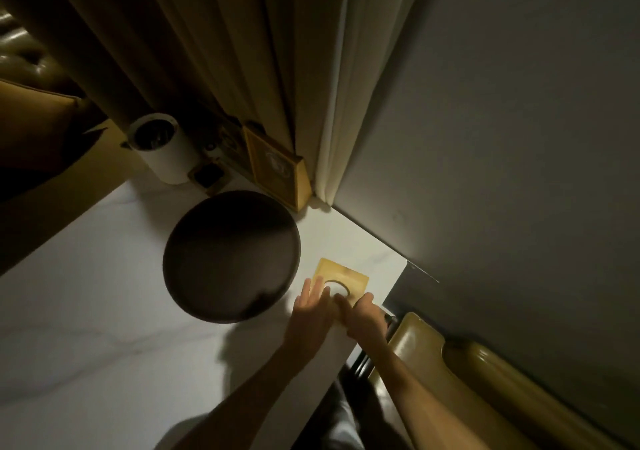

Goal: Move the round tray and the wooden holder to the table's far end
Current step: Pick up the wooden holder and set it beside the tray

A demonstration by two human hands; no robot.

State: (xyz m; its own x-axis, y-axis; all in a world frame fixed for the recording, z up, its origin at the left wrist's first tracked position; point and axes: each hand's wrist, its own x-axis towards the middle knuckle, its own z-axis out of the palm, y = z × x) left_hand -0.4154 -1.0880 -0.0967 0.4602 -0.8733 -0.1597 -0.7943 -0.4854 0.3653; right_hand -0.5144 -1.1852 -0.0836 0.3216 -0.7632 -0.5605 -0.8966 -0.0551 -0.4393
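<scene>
A dark round tray [231, 256] lies flat on the white table [86, 311], near the curtain end. To its right, close to the table's right edge, lies a square light wooden holder [341, 274] with a round hole in its middle. My left hand [313, 306] rests on the holder's near left side, fingers spread over it. My right hand [363, 316] grips the holder's near right corner. Both hands touch the holder; its near edge is hidden under them.
At the far end stand a white cylinder [162, 148], a small dark box [207, 174] and a yellow framed stand [277, 169] against beige curtains [242, 51]. A grey wall [502, 138] runs along the right. A padded bench [485, 380] sits below right.
</scene>
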